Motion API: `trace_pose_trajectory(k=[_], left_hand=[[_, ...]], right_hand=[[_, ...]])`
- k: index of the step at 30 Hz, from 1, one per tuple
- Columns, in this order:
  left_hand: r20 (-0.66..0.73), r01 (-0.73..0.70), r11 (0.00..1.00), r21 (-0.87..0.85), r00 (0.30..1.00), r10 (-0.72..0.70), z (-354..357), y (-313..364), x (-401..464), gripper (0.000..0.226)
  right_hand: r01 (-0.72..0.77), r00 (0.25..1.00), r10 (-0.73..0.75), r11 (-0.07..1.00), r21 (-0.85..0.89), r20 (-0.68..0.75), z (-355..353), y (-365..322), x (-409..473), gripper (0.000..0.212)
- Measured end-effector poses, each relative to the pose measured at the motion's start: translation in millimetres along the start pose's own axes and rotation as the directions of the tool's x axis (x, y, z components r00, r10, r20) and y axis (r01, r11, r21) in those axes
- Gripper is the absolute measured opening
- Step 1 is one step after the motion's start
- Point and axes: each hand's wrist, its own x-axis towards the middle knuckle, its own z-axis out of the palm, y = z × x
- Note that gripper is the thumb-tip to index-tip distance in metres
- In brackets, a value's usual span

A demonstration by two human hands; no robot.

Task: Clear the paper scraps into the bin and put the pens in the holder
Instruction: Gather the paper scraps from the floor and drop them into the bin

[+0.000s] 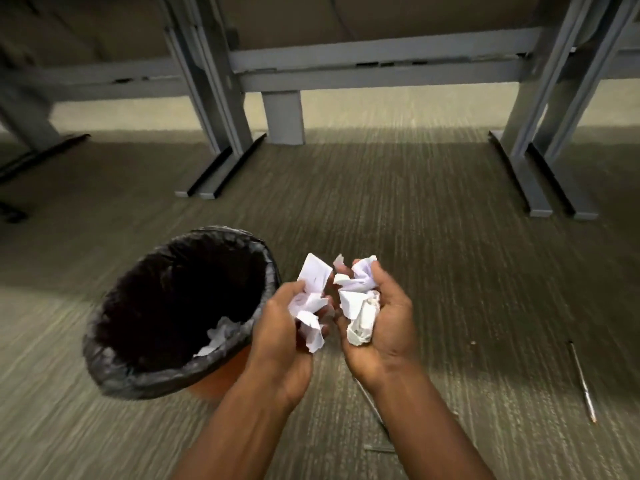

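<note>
My left hand [277, 327] grips a bunch of crumpled white paper scraps [311, 299], just right of the bin's rim. My right hand [388, 317] cups more crumpled paper scraps [360, 306], palm up. The two hands are side by side, almost touching. The orange bin [221, 372] with a black liner [114, 368] stands on the carpet at lower left; a few white scraps [218, 336] lie inside it. A thin pen [583, 381] lies on the carpet at right. Another thin pen [374, 408] shows partly below my right forearm. No pen holder is in view.
Grey metal desk legs [221, 133] and their floor feet [540, 188] stand along the far side, with a crossbar between them. A striped grey-green carpet [415, 220] covers the floor. A small dark strip [379, 448] lies near my right forearm.
</note>
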Motion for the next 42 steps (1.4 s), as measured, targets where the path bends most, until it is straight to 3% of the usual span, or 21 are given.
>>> trace_pose_trajectory(k=[5, 8, 11, 16, 22, 25, 27, 31, 34, 38, 40, 42], left_hand=[[-0.08, -0.112, 0.982, -0.152, 0.992, 0.101, -23, 47, -12, 0.05], [-0.12, -0.13, 0.964, -0.231, 0.987, 0.105, -46, 77, -15, 0.037], [-0.193, -0.145, 0.944, -0.298, 0.977, 0.089, -72, 100, -16, 0.035], [-0.211, -0.094, 0.907, -0.41, 0.977, 0.006, -112, 119, -11, 0.056], [-0.361, -0.142, 0.86, -0.491, 0.931, -0.052, -137, 120, 1, 0.072], [-0.338, -0.087, 0.902, -0.422, 0.939, -0.067, -143, 115, 8, 0.079], [-0.326, -0.074, 0.921, -0.382, 0.943, -0.059, -145, 113, 11, 0.082], [-0.266, -0.115, 0.938, -0.327, 0.964, 0.025, -135, 106, 16, 0.081], [-0.112, -0.188, 0.958, -0.216, 0.98, 0.167, -116, 96, 13, 0.075], [0.144, -0.284, 0.95, 0.13, 0.953, 0.265, -79, 75, -1, 0.07], [0.252, -0.333, 0.878, 0.343, 0.933, 0.255, -61, 48, -6, 0.064], [0.369, -0.373, 0.744, 0.555, 0.911, 0.182, -51, 14, -5, 0.049]], right_hand=[[-0.096, 0.994, 0.102, 0.987, -0.127, 0.041, 62, 47, 6, 0.023], [-0.166, 0.985, 0.174, 0.962, -0.219, 0.014, 96, 83, 13, 0.029], [-0.271, 0.963, 0.264, 0.924, -0.271, -0.061, 117, 115, 21, 0.046], [-0.406, 0.912, 0.346, 0.836, -0.369, -0.22, 125, 146, 30, 0.046], [-0.501, 0.861, 0.416, 0.794, -0.344, -0.293, 114, 156, 37, 0.078], [-0.542, 0.832, 0.476, 0.807, -0.234, -0.286, 115, 150, 32, 0.058], [-0.549, 0.832, 0.503, 0.808, -0.214, -0.233, 117, 141, 30, 0.063], [-0.45, 0.893, 0.436, 0.862, -0.234, -0.113, 99, 121, 29, 0.075], [-0.322, 0.946, 0.322, 0.93, -0.177, -0.031, 71, 88, 22, 0.069], [-0.147, 0.989, 0.142, 0.975, -0.164, -0.044, 14, 47, 7, 0.06], [-0.09, 0.993, 0.075, 0.98, -0.178, -0.091, -17, 31, 0, 0.057], [-0.059, 0.987, 0.026, 0.976, -0.208, -0.159, -49, 20, -4, 0.055]])
